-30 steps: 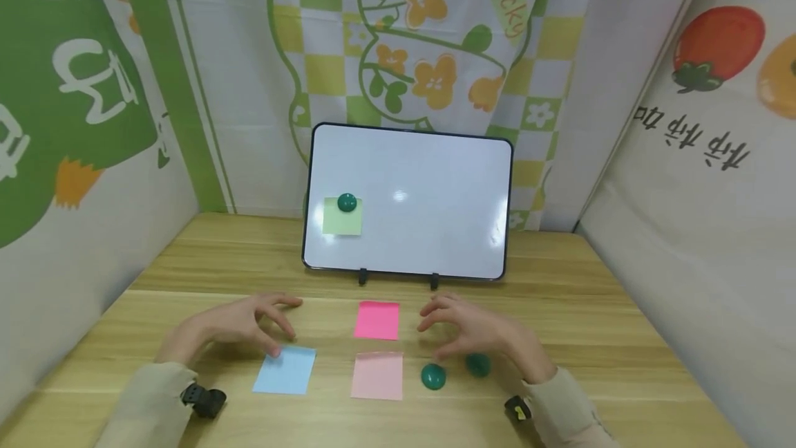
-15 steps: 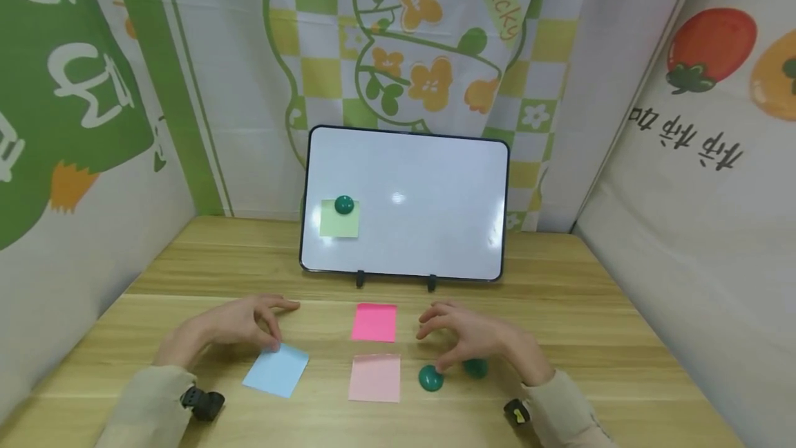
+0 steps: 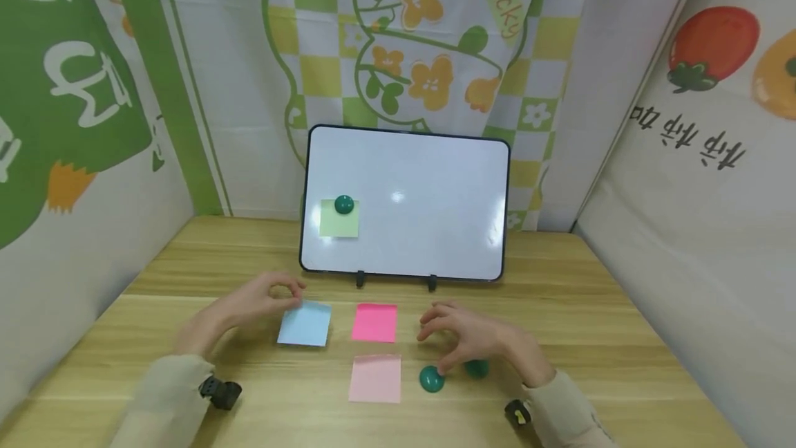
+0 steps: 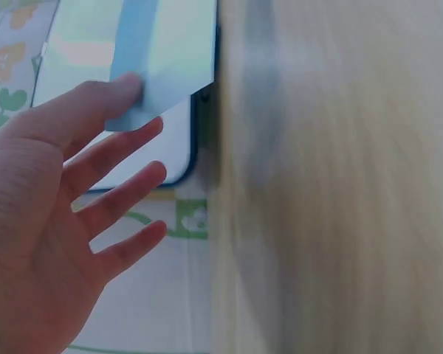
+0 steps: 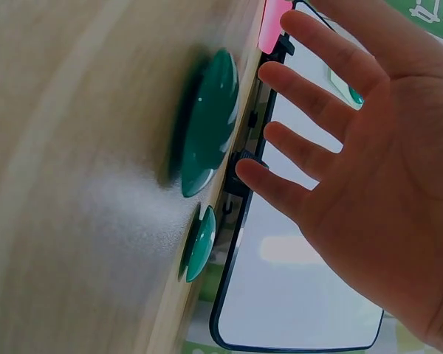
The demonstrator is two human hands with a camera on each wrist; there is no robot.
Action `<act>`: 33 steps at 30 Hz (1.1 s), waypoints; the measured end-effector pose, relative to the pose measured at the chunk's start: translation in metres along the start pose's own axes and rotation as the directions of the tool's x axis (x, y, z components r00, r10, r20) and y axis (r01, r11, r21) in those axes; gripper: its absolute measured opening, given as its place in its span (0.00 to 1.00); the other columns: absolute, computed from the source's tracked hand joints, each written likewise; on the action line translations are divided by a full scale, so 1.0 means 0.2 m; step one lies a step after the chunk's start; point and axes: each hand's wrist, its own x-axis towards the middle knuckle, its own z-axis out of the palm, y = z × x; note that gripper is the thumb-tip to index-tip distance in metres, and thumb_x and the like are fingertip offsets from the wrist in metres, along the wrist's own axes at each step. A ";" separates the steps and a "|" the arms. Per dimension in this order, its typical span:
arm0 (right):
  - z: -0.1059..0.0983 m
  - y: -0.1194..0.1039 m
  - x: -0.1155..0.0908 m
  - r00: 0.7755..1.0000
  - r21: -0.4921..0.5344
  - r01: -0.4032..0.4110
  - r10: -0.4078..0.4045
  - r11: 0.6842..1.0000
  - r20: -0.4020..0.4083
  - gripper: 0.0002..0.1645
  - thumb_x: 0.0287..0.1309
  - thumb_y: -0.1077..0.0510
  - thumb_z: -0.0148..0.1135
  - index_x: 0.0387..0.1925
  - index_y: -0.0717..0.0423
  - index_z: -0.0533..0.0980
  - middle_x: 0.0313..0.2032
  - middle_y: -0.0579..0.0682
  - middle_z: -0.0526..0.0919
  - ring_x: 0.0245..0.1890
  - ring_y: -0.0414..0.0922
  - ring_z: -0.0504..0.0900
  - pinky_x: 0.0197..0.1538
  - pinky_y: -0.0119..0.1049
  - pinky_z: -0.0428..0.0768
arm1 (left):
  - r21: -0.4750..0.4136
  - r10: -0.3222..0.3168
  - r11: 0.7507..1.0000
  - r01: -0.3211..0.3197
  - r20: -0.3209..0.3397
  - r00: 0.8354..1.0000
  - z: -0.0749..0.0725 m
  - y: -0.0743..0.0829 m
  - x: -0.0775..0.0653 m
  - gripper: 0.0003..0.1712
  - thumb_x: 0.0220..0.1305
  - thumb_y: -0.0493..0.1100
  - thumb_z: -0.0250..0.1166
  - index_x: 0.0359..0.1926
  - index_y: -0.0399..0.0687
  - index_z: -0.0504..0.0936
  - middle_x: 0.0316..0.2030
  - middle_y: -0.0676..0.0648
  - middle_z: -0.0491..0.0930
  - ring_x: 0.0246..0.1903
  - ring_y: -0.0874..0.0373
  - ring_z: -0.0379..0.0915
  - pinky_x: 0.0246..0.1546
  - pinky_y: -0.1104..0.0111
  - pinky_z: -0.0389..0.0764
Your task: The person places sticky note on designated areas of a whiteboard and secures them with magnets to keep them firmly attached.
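Observation:
My left hand pinches a light blue sticky note by its top edge between thumb and index finger. In the left wrist view the blue note hangs from the pinch, and the other fingers are spread. My right hand hovers at the right, fingers relaxed, with the thumb right by a round green magnet. A second green magnet lies under that hand. Both magnets, a larger nearer one and a smaller one, show in the right wrist view beside the fingers.
A whiteboard stands on small black feet at the back. Another green magnet holds a light green note on its left part. A hot pink note and a pale pink note lie on the wooden table.
My left hand has taken hold of the blue note and carried it forward and right, toward the whiteboard. The right hand's thumb has come closer to the nearer green magnet.

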 end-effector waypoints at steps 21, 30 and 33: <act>0.00 -0.03 -0.01 0.997 0.033 -0.046 0.044 0.998 0.056 0.32 0.48 0.48 0.77 0.57 0.38 0.77 0.68 0.47 0.68 0.76 0.59 0.51 0.72 0.66 0.54 | 0.244 0.045 0.969 0.038 -0.327 0.944 0.06 0.27 0.31 0.10 0.65 0.48 0.66 0.39 0.50 0.88 0.49 0.47 0.85 0.55 0.45 0.77 0.60 0.46 0.73; 0.03 -0.03 0.01 0.998 -0.006 -0.012 0.013 1.000 0.066 0.31 0.47 0.49 0.78 0.56 0.37 0.78 0.68 0.46 0.68 0.77 0.58 0.49 0.73 0.65 0.54 | 0.258 0.156 0.966 -0.038 -0.458 0.875 0.06 0.26 0.33 0.08 0.64 0.44 0.68 0.39 0.44 0.88 0.45 0.46 0.84 0.50 0.46 0.76 0.56 0.48 0.74; 0.03 -0.03 0.00 0.998 0.008 -0.004 0.003 1.000 0.068 0.30 0.47 0.49 0.78 0.54 0.37 0.79 0.69 0.47 0.68 0.77 0.59 0.48 0.72 0.67 0.53 | 0.278 0.175 0.960 -0.040 -0.479 0.861 0.06 0.26 0.35 0.08 0.63 0.45 0.69 0.38 0.45 0.88 0.44 0.46 0.84 0.49 0.47 0.77 0.54 0.49 0.75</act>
